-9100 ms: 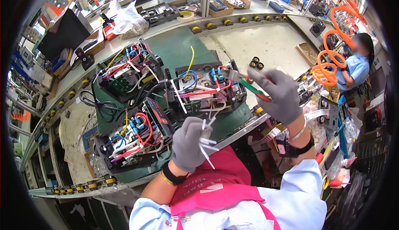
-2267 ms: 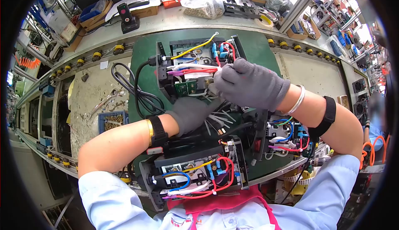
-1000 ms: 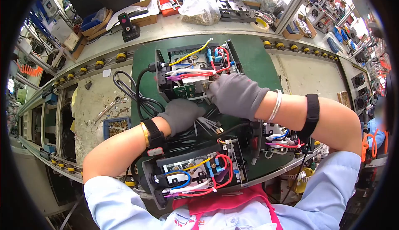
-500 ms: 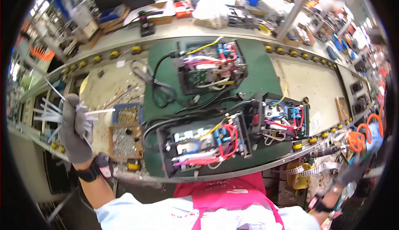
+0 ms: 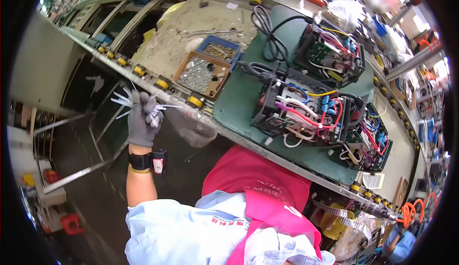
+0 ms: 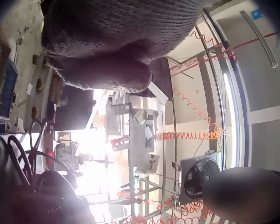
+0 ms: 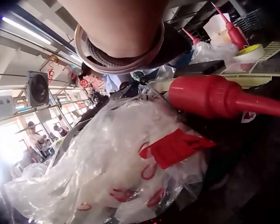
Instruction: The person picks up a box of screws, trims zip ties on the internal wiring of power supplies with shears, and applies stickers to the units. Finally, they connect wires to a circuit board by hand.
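My left hand [image 5: 143,121], in a grey knit glove, grips a loose bundle of white cable ties [image 5: 122,101] out past the left edge of the bench. Their ends fan out on both sides of the fingers. In the left wrist view, tie ends [image 6: 101,108] show beyond the dark glove [image 6: 107,42]. My right hand is outside the head view. The right wrist view shows only its glove cuff [image 7: 107,60] past a bracelet, its fingers hidden. Below that arm lies a clear plastic bag [image 7: 116,149] with red pieces, near a red nozzle bottle [image 7: 203,95].
Three wired electrical units [image 5: 306,109] stand on a green mat [image 5: 239,104], trailing black cables [image 5: 272,42]. Left of it sit a carton [image 5: 181,77] of silvery small parts and a blue tray [image 5: 206,40] of brass-coloured ones. Rollers [image 5: 162,82] line the bench edge.
Both hands have left the far unit. The left hand moved out to the left with the cable ties; the right went to the lower right and out of head view. The head view turned left.
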Demonstrator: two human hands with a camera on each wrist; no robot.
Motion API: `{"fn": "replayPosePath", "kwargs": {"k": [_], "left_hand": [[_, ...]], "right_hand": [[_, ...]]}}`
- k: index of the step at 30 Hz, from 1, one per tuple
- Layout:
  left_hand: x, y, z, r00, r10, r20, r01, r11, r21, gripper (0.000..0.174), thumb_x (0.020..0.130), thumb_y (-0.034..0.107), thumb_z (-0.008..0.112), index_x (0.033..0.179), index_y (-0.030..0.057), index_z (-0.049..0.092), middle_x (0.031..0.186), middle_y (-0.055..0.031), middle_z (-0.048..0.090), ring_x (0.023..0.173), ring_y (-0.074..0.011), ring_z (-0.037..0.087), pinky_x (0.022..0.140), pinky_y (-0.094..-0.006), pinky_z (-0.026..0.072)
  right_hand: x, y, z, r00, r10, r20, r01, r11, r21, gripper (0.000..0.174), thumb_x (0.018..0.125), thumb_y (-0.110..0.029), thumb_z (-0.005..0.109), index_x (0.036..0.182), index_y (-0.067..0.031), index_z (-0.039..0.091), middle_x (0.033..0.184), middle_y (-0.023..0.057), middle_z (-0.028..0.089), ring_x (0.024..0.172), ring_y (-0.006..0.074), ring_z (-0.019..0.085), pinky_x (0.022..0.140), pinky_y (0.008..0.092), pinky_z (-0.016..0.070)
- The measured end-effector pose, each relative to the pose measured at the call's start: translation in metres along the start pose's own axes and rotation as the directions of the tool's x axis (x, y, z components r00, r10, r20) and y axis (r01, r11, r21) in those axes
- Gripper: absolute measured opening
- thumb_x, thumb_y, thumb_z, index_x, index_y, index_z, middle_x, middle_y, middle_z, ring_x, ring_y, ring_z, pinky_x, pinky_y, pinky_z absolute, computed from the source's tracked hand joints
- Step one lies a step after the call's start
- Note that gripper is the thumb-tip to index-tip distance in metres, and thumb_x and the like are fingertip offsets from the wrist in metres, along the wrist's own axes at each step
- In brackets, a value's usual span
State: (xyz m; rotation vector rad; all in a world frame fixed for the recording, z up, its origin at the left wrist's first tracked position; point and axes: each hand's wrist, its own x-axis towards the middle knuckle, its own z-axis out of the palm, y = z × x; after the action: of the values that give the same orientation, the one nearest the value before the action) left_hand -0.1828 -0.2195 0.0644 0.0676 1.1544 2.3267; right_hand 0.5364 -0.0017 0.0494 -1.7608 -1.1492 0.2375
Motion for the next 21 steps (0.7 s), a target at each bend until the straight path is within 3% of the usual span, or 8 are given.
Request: {"fn": "replayPosePath", "kwargs": {"k": [1,2,4,5,6,11,14,21], "left_hand": [[-0.005,-0.004,-0.024,0.997,-0.011,-0.073,0.009,1.0,-0.028,0.037,0.1,0.045,0.046,0.084,0.0132,0.059,0.066,0.0013,0.052,0.041,-0.0044,0.039,0.039,-0.0211,0.0398],[-0.007,-0.009,-0.066,0.981,-0.023,-0.194,0.021,1.0,-0.011,0.039,0.1,0.045,0.045,0.08,0.014,0.058,0.093,-0.0109,0.068,0.048,-0.0115,0.051,0.044,-0.0242,0.0453],[-0.017,-0.024,-0.077,0.927,-0.03,-0.374,-0.021,0.991,-0.133,0.035,0.099,0.044,0.048,0.081,0.0153,0.058,0.11,-0.0144,0.067,0.059,-0.0135,0.058,0.051,-0.0284,0.049],[-0.019,-0.033,-0.107,0.933,-0.05,-0.355,-0.007,0.988,-0.157,0.03,0.098,0.041,0.052,0.083,0.0153,0.057,0.1,-0.0108,0.067,0.077,-0.0229,0.065,0.063,-0.0348,0.0528],[0.005,-0.062,-0.22,0.91,-0.004,-0.415,-0.075,0.982,-0.174,0.026,0.096,0.039,0.057,0.086,0.0148,0.056,0.083,-0.0074,0.06,0.078,-0.0271,0.063,0.069,-0.0379,0.0535],[0.005,-0.086,-0.226,0.721,-0.142,-0.678,-0.002,0.978,-0.208,0.028,0.091,0.039,0.065,0.087,0.0137,0.053,0.062,-0.0008,0.038,0.048,-0.0169,0.039,0.071,-0.0417,0.0566],[0.034,-0.089,-0.227,0.639,-0.263,-0.723,0.222,0.963,-0.155,0.026,0.089,0.035,0.066,0.083,0.0143,0.052,0.058,-0.0006,0.031,0.045,-0.0151,0.036,0.074,-0.0455,0.0574],[0.127,-0.109,-0.261,0.651,-0.28,-0.706,0.313,0.946,-0.086,0.007,0.09,0.015,0.053,0.083,0.0139,0.055,0.06,-0.0017,0.042,0.049,-0.0167,0.041,0.066,-0.0371,0.0562]], "right_hand": [[-0.001,0.004,0.003,1.0,0.01,0.019,-0.01,1.0,0.015,0.045,0.082,-0.002,0.06,0.126,-0.0002,0.055,0.119,0.0117,0.059,0.108,0.0246,0.056,0.093,0.0334,0.0439],[-0.001,0.005,0.006,0.999,0.011,0.044,-0.012,1.0,0.022,0.044,0.082,-0.002,0.06,0.126,-0.0001,0.055,0.118,0.0115,0.059,0.107,0.0243,0.056,0.093,0.0333,0.0441],[0.0,0.009,0.012,0.996,0.015,0.093,-0.018,0.999,0.026,0.043,0.083,-0.003,0.061,0.125,0.0002,0.056,0.117,0.011,0.06,0.106,0.0238,0.056,0.092,0.0331,0.0445],[0.002,0.011,0.014,0.993,0.015,0.114,-0.018,0.999,0.026,0.042,0.083,-0.003,0.061,0.124,0.0003,0.056,0.116,0.0108,0.06,0.105,0.0235,0.056,0.091,0.0329,0.0446],[0.002,0.011,0.017,0.991,0.016,0.135,-0.02,0.999,0.029,0.041,0.083,-0.004,0.061,0.124,0.0004,0.056,0.115,0.0105,0.06,0.104,0.0233,0.057,0.091,0.0328,0.0448],[0.002,0.01,0.032,0.976,-0.003,0.218,-0.009,0.998,0.054,0.038,0.084,-0.005,0.061,0.122,0.001,0.057,0.111,0.0093,0.061,0.101,0.022,0.057,0.088,0.0322,0.0456],[0.001,0.003,0.039,0.968,-0.014,0.252,0.001,0.999,0.051,0.036,0.085,-0.007,0.061,0.12,0.0013,0.058,0.109,0.0086,0.061,0.098,0.0212,0.057,0.086,0.0318,0.0461],[0.001,-0.013,0.052,0.949,0.001,0.316,-0.016,0.999,0.047,0.032,0.087,-0.009,0.061,0.117,0.0021,0.059,0.104,0.0069,0.063,0.093,0.0195,0.058,0.083,0.0309,0.0473]]}}
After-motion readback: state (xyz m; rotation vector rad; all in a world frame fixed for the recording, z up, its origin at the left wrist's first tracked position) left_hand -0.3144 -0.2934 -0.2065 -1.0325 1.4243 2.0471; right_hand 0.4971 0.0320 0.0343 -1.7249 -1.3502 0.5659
